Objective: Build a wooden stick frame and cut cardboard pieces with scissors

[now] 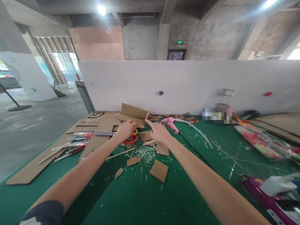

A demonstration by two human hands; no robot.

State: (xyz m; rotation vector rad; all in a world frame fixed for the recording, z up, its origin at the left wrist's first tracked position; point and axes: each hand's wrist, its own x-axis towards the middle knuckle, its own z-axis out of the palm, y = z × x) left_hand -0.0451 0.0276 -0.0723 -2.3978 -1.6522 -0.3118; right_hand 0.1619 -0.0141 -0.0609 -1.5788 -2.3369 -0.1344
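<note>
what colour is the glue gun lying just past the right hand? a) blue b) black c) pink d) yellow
c: the glue gun on the green table beyond the right hand is pink, lying near the folded cardboard piece that the left hand rests against.
</note>
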